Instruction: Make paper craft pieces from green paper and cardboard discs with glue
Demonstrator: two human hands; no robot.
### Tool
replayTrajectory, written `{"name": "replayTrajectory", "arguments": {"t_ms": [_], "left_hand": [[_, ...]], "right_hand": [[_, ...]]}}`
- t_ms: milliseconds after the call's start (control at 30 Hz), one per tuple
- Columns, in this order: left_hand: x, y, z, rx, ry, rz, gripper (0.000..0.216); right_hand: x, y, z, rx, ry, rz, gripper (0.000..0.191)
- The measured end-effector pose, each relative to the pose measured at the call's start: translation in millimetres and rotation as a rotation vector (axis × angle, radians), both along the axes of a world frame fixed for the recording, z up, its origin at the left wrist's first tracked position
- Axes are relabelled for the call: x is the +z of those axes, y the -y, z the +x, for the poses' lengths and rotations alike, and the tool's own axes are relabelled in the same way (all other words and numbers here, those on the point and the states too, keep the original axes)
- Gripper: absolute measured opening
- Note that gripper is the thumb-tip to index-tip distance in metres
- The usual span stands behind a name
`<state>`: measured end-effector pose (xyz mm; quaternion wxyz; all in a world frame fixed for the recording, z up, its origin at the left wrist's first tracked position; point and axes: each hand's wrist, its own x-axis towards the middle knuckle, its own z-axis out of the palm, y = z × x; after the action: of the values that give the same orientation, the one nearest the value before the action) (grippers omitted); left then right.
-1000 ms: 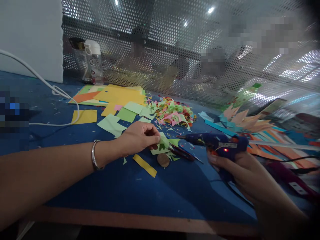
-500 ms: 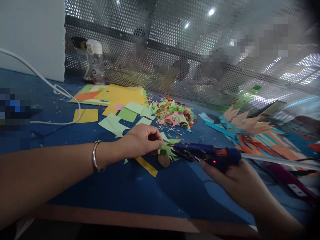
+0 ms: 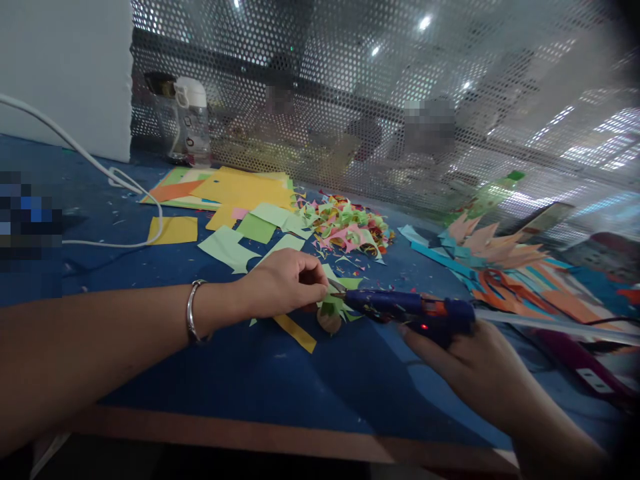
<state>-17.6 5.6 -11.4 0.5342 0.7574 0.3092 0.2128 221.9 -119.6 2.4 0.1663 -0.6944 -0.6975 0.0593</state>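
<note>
Since the earlier frame, the glue gun has advanced leftward; its nozzle now meets the green paper cutout on the blue counter. Right hand grips the gun. Left hand pinches the cutout beside a wooden disc.

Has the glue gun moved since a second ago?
Yes. The glue gun in the right hand went left and down, its tip nearer the wooden disc.

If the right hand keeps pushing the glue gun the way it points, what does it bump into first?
Probably the light green paper piece pinched by the left hand. The glue gun in the right hand has its nozzle almost on it, though depth is hard to judge.
</note>
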Motion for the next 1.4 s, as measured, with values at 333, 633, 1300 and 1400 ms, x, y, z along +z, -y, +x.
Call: {"name": "replayTrajectory", "arguments": {"t_ms": [333,633,1300,1400], "left_hand": [[0.9,1.3,-0.7,-0.013,-0.008,0.024,0.009],[1.5,2.0,-1.1,-0.017,-0.031,0.076,0.008],[0.6,3.3,-2.0,-0.056,-0.030,0.048,0.007],[0.4,2.9,-2.1,-0.070,-0.021,0.036,0.006]], "right_hand": [[10.1,0.3,-7.8,0.004,0.078,0.000,0.044],[6.6,1.2,-2.3,-0.025,0.095,-0.059,0.048],[-3.7,3.0,5.9,-0.046,0.003,0.000,0.045],[-7.2,5.9,9.0,-0.017,-0.014,0.032,0.043]]}}
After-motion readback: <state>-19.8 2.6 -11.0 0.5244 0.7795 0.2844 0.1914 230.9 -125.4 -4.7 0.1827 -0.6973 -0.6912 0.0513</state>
